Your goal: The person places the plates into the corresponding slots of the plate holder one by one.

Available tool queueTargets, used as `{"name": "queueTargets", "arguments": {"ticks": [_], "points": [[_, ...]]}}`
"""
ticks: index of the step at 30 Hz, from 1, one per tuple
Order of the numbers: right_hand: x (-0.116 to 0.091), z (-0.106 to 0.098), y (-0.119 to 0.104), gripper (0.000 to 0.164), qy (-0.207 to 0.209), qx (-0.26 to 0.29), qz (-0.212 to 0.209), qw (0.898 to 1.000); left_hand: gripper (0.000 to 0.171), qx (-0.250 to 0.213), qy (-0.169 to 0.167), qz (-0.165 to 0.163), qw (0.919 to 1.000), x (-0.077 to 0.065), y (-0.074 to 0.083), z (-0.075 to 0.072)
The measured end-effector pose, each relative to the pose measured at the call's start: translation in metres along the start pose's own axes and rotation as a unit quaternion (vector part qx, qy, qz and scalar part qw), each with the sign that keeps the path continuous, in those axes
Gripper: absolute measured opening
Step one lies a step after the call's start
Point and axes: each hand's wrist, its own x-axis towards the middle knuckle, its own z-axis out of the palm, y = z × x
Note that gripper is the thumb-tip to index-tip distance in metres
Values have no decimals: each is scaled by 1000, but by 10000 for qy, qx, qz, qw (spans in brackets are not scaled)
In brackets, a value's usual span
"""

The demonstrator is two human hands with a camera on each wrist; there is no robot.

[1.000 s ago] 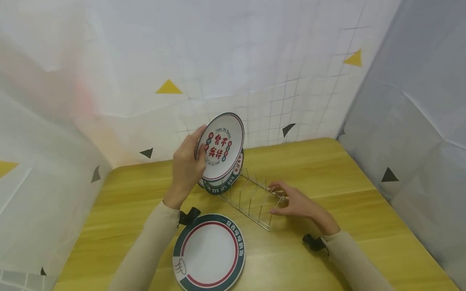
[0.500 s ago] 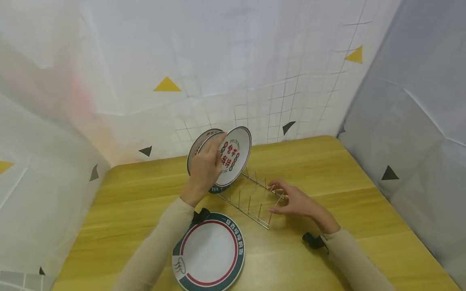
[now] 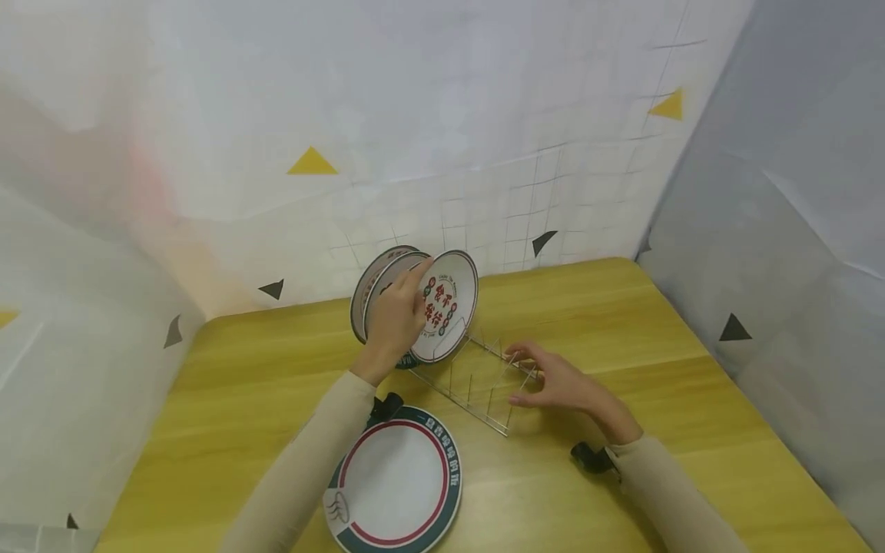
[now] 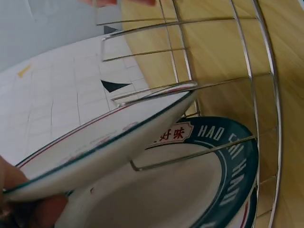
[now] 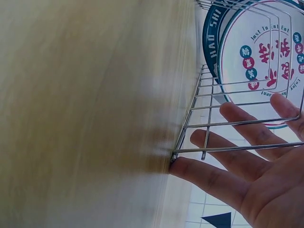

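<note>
My left hand (image 3: 394,319) pinches a white plate (image 3: 442,296) with red lettering by its left edge. The plate stands tilted on edge at the left part of a wire dish rack (image 3: 459,402), its lower edge among the wires. Behind it, more plates (image 3: 368,284) lean in the rack, one with a broad green rim (image 4: 240,173) in the left wrist view. My right hand (image 3: 563,384) holds the rack's right end, thumb and fingers either side of the end wires; in the right wrist view its spread fingers (image 5: 256,133) touch the wires.
A large plate (image 3: 397,484) with a green rim and red ring lies flat on the wooden table (image 3: 622,338), in front of the rack. White sheeted walls (image 3: 429,115) with yellow and black triangles stand behind and at both sides.
My left hand has moved right and down, bringing the lettered plate from above into the rack beside the other plates. My right hand has stayed on the rack's end.
</note>
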Motion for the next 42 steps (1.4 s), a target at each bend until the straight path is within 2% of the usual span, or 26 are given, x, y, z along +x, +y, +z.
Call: {"name": "queueTargets", "arguments": {"ticks": [10,18,27,35,42], "points": [[2,0,-3,73,-2,-20,-9,10000,54,224,-128,-84,9996,-6,-2,2],[2,1,-4,73,-9,-32,5,10000,57,795,-381,-233,9958,-8,3,0],[5,-1,4,74,-1,-55,11,10000,66,711,-754,-433,9937,-13,0,5],[5,1,10,73,-5,-94,95,9999,65,1185,-513,-171,9915,-27,-5,8],[8,-1,11,72,63,-45,121,9999,66,1154,-413,-93,9924,-25,-9,11]]}}
